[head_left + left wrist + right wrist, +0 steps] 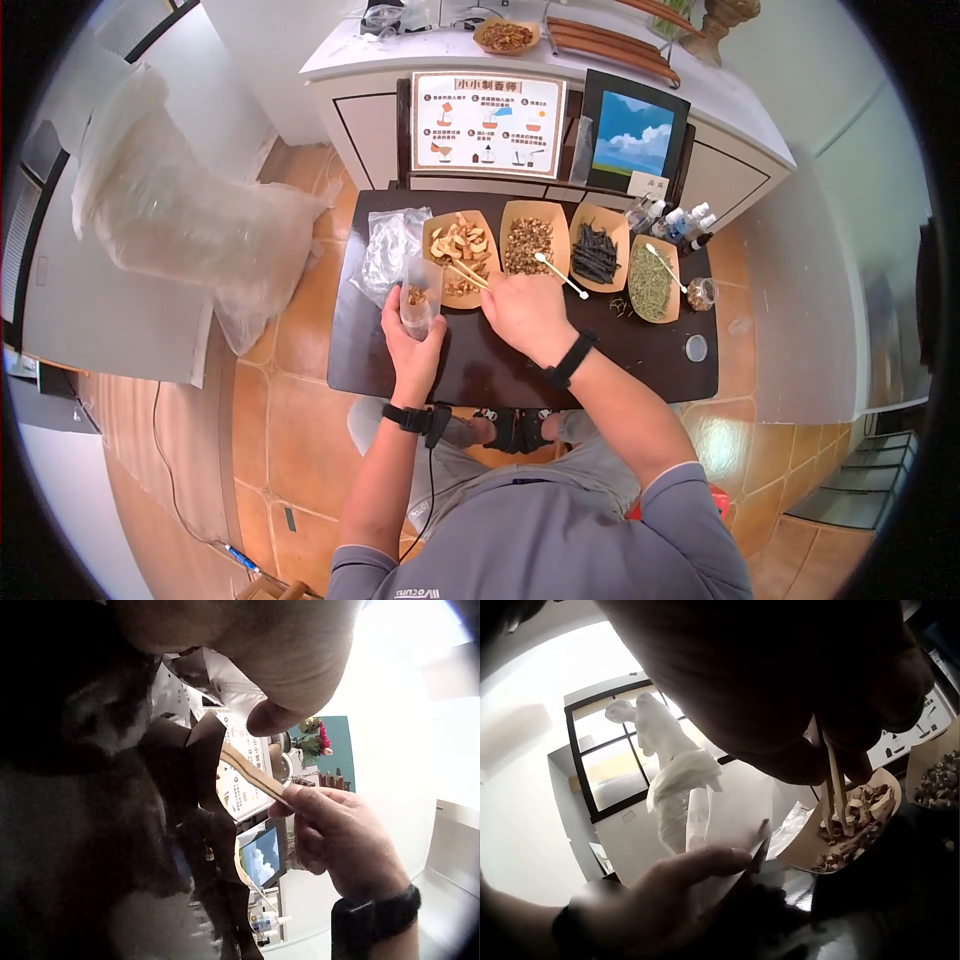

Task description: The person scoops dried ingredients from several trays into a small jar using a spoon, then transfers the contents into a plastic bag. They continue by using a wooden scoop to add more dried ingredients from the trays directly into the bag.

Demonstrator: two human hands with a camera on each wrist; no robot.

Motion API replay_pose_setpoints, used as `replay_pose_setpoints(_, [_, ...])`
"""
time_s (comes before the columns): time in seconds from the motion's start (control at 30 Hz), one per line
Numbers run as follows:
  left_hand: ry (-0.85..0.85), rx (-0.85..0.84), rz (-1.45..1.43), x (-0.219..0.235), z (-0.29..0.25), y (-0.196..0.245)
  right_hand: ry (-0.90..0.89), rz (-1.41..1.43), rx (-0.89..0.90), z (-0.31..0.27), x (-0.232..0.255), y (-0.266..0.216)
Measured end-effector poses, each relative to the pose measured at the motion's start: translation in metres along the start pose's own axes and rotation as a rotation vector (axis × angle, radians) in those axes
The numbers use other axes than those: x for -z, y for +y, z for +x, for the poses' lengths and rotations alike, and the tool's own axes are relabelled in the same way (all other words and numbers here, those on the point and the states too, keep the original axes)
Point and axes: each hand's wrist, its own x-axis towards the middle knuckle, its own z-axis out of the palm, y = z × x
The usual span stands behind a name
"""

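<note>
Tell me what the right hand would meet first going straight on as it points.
The right hand would probably meet the brown-and-cream dried slices in the leftmost tan paper tray, reached first by the pale two-pronged wooden tool it holds; depth is unclear.

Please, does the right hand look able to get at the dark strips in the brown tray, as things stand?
Probably yes: the dark strips lie uncovered near the right hand, though it holds wooden tweezers.

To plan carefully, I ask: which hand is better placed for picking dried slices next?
Likely the right hand: it holds wooden tongs reaching into the dried slices; the left hand holds the translucent cup.
</note>
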Motion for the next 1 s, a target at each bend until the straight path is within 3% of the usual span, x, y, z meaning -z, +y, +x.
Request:
replay_pose_setpoints(0.23, [-0.002,-0.004,0.022,0.002,-0.001,0.009,0.011,0.003,0.009,0.006,-0.034,0.003])
replay_pose_setpoints(0.43, [-0.011,0.008,0.003,0.001,0.000,0.000,-0.095,-0.007,-0.056,-0.006,0.000,0.009])
replay_pose_setpoints(0.53, [-0.013,0.012,-0.023,-0.001,0.000,-0.002,-0.011,-0.011,-0.035,0.000,0.004,0.004])
replay_pose_setpoints(0.73, [-0.003,-0.003,0.028,0.001,0.000,0.004,-0.072,0.010,-0.055,-0.007,-0.015,0.005])
replay_pose_setpoints(0.87, [-0.005,-0.016,0.031,0.000,0.000,0.001,-0.081,0.028,-0.113,-0.017,0.012,0.010])
replay_pose_setpoints(1.0, [-0.004,-0.027,0.062,-0.003,-0.001,0.003,-0.010,-0.024,-0.146,-0.017,0.009,0.020])
